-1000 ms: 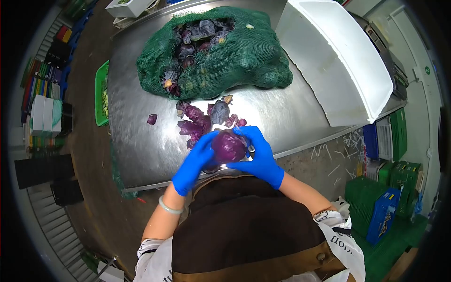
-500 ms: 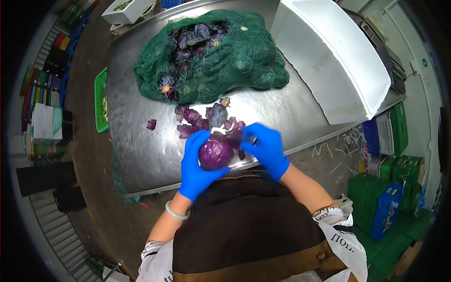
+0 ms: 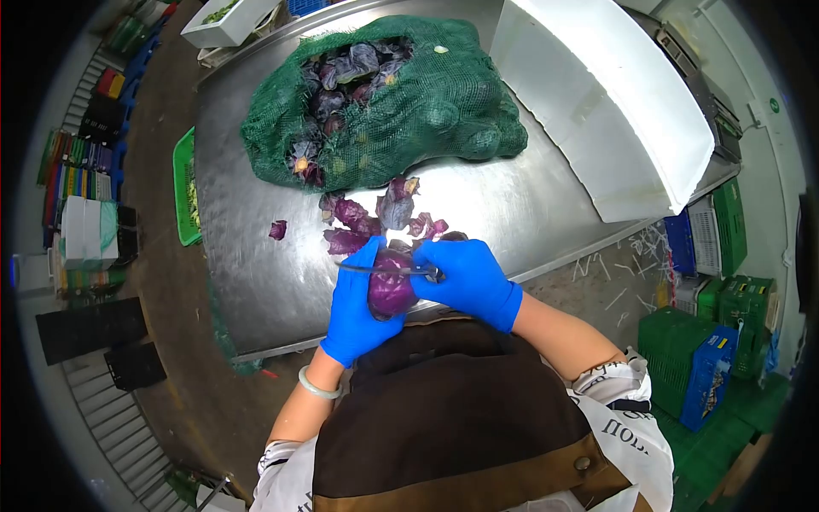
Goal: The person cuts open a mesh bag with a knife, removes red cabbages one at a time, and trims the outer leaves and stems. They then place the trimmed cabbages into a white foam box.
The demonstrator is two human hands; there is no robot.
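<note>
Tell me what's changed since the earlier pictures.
The purple cabbage has moved left and toward the person, still in the left hand. The right hand has let go of it and now holds a knife across it. The green bag and white box stayed put.

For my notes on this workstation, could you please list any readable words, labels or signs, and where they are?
"ПО", apparently, the rest unclear: right sleeve
Left sleeve: letters too small and cut off
Blue crate: print too small
Green wall sign: too small

Left hand point(image 3: 357, 311) holding purple cabbage point(image 3: 392, 290), right hand point(image 3: 471, 280) with knife point(image 3: 380, 270) — green sack point(image 3: 452, 102) beyond
</note>
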